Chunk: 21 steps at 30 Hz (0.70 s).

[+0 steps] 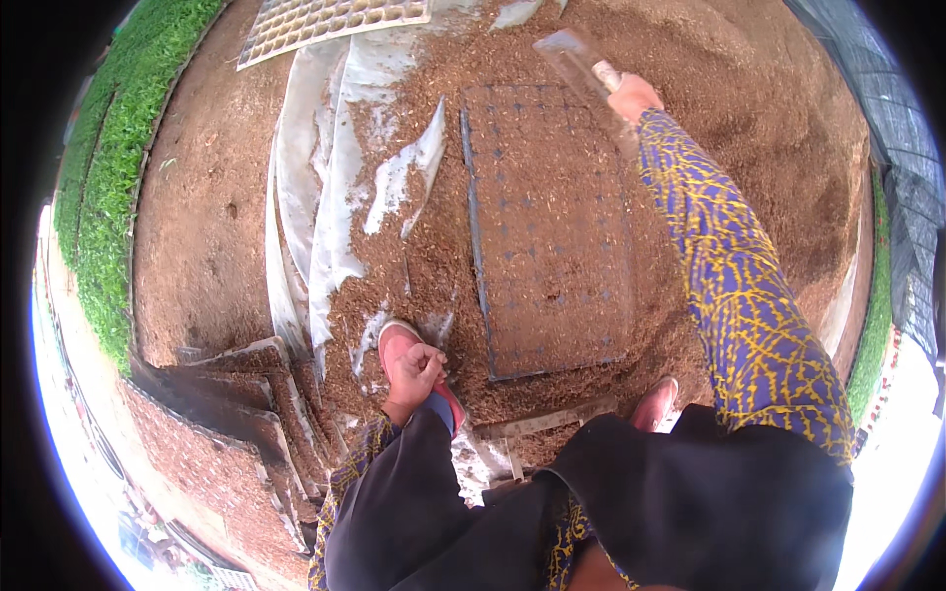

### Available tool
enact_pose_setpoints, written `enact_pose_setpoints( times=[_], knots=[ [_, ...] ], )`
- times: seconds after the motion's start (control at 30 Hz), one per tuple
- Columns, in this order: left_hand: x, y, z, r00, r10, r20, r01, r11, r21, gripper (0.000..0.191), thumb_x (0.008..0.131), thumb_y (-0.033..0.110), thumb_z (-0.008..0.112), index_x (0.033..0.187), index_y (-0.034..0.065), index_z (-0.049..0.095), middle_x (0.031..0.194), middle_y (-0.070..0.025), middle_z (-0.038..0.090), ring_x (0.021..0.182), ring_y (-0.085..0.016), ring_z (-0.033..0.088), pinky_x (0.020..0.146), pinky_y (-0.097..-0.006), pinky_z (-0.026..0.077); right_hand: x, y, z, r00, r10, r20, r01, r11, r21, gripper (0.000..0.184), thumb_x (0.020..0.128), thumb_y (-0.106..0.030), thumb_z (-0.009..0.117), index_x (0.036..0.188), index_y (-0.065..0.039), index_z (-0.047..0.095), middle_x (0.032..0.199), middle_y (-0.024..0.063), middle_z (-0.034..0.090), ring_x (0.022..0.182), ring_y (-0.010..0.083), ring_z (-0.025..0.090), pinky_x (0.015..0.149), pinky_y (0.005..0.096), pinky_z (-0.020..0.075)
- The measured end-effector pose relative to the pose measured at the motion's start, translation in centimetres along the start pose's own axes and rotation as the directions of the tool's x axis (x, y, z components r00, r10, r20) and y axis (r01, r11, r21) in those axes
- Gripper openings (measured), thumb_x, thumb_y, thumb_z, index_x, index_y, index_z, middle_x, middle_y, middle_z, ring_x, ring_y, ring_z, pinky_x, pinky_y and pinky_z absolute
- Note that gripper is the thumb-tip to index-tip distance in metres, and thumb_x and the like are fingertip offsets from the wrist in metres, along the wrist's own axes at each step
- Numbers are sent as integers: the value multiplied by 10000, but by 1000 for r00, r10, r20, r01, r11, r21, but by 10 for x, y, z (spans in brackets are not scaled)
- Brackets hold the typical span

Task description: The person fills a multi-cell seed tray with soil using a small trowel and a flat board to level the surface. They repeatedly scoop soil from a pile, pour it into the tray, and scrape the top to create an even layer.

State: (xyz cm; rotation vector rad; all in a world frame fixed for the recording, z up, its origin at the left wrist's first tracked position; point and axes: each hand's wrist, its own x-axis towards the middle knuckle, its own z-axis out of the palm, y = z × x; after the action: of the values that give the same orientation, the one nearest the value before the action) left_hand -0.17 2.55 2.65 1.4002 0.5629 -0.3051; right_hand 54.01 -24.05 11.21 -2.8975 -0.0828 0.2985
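Note:
A dark plastic seedling tray [479, 251] lies on the ground before me, its cells filled with brown, crumbly growing medium and its cell ridges partly showing. My right hand [635, 97] grips the pale handle of a flat-bladed tool [565, 46], perhaps a trowel, just beyond the tray's far right corner; the blade is blurred. Near my knee, to the left of the tray's near end, my left hand [415, 375] is curled closed, and I see nothing in it. Loose brown growing medium [724, 96] is heaped to the right of the tray.
A pale, empty cell tray [332, 22] lies at the far left. Crumpled plastic sheeting [332, 170] runs left of the filled tray. Several dark trays [259, 391] lean at the lower left. Green seedlings [111, 221] line the left edge, with dark netting [879, 96] at the right.

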Motion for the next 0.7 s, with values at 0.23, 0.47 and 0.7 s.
enact_pose_setpoints(
  times=[0.23,0.47,0.7],
  knots=[
    [1,1,-1,999,-34,11,34,999,31,81,955,113,580,922,39,579,756,-9,636,635,-80,628,558,-218,529,-4,-103,-36,917,-328,227,380,890,-251,247,793,-71,564,1031,-56,629,937,159,675,876,285,675,745,426,541],
    [-2,-7,-2,999,28,-16,-28,1000,-7,78,956,100,570,919,31,580,749,-10,631,618,-85,621,551,-224,519,-28,-158,-42,731,-639,239,657,566,-497,234,826,-75,590,1047,-122,648,966,118,684,896,282,676,800,421,545],
    [1,-12,-3,1000,29,3,-29,998,-59,72,952,105,581,935,36,585,773,-13,639,616,-85,624,543,-224,524,9,-126,-90,884,-435,169,387,481,-787,242,831,-111,636,1066,-78,686,1027,106,700,907,273,691,810,380,553]
  ],
)
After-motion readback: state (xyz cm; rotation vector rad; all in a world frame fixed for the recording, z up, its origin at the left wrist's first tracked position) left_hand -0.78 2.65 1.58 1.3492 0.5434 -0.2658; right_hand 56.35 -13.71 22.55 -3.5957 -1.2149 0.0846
